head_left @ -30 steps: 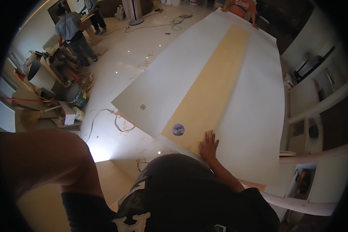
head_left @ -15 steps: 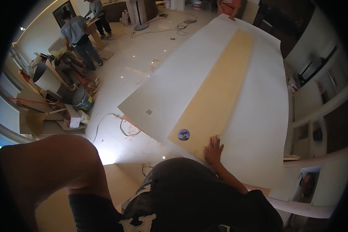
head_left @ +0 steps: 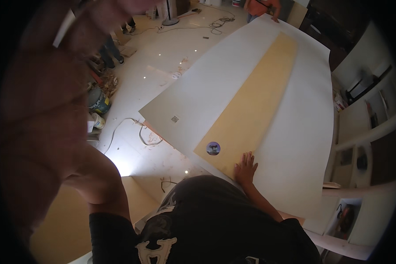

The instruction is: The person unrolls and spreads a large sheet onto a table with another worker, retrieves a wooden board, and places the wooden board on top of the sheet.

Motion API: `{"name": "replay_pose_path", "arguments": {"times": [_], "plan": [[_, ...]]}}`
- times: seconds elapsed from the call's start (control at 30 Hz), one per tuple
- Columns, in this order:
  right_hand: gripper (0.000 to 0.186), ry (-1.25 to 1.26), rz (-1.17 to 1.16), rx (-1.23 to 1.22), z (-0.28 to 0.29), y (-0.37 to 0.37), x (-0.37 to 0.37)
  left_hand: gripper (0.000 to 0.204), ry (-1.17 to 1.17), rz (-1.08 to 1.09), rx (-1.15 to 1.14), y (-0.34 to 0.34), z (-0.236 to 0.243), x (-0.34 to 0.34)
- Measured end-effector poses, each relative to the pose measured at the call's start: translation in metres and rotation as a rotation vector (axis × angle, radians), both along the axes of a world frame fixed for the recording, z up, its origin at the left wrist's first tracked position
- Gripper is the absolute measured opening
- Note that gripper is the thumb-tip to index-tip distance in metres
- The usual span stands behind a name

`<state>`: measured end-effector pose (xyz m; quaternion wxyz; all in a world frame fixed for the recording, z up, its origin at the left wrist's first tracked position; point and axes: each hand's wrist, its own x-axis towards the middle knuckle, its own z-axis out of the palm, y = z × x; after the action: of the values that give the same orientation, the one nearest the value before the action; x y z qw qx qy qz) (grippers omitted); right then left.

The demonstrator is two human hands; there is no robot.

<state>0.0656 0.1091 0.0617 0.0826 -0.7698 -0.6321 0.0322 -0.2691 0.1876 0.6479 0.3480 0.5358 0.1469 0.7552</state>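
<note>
A long yellowish strip of thin board lies lengthwise on a large white sheet panel. Near its close end it bears a round dark sticker. My right hand rests flat with spread fingers at the strip's near right corner, partly on the white panel. Close to the camera, my left hand is raised and fills the upper left, its palm showing and nothing seen in it. Its fingers look stretched and apart, though blurred and partly cut off.
At the panel's far end a person in orange has a hand on its edge. Another person's legs show behind my left hand. Cables, shavings and a bucket are on the floor at left. Shelving runs along the right.
My left arm, bent at the lower left before, has swung its hand up before the camera, hiding the left side. My right hand stays on the strip's corner. The view has shifted slightly.
</note>
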Motion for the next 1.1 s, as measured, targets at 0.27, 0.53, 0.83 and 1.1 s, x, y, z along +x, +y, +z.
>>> {"name": "replay_pose_path", "arguments": {"times": [0.27, 0.53, 0.83, 1.1], "plan": [[0.074, 0.029, -0.014, -0.011, 0.000, -0.005, 0.002, 0.066, 0.486, -0.346, 0.206, 0.008, -0.114, -0.004], [0.075, -0.020, 0.014, 0.010, -0.008, -0.002, 0.000, 0.024, 0.461, -0.718, 0.328, -0.026, -0.116, 0.032], [0.076, -0.015, -0.002, 0.020, -0.015, -0.003, 0.004, 0.028, 0.153, -1.095, 0.282, -0.026, -0.102, 0.059], [0.076, 0.029, 0.003, 0.024, -0.008, -0.004, -0.003, 0.023, 0.240, -0.696, 0.284, -0.023, -0.088, 0.063]]}}
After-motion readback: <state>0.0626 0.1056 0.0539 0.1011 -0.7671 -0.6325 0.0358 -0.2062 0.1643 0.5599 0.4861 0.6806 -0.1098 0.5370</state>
